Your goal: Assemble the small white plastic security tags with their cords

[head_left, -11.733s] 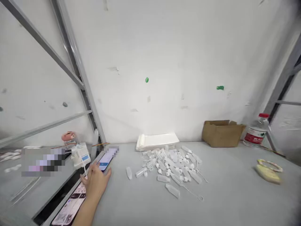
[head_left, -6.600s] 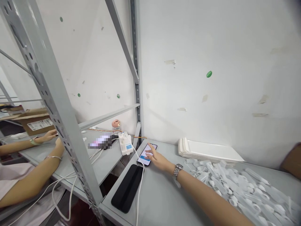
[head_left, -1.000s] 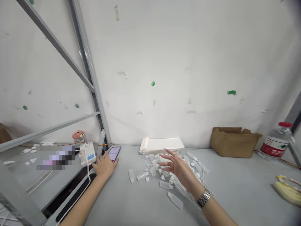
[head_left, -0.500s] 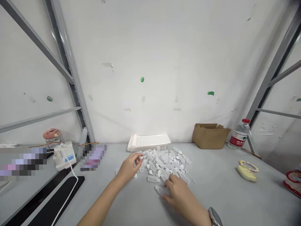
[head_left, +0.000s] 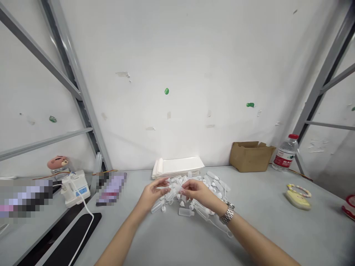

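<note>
A heap of small translucent plastic squeeze bottles (head_left: 186, 212) and white caps (head_left: 163, 209) lies mid-table. At its left edge is my left hand (head_left: 155, 191), thumb and fingers apart, with no object visible in its grasp. My right hand (head_left: 197, 191), with a metal-banded watch (head_left: 228, 213) on the wrist, is over the middle of the heap. Its thumb and fingers close on what looks like a small translucent bottle (head_left: 178, 187), partly lost against the bottles behind. The two hands face each other, a short gap between them.
Behind the heap lies a stack of white padded envelopes (head_left: 180, 166). A cardboard box (head_left: 251, 158) and a water bottle (head_left: 285, 155) stand back right, a yellow case with a beaded loop (head_left: 298, 199) nearer. Left are a phone (head_left: 112, 188), a white power strip (head_left: 76, 189) and its cable.
My right hand has moved up and left from the heap's front edge, and the bottle under it there is gone from the table. My left hand has opened slightly, staying at the heap's left.
</note>
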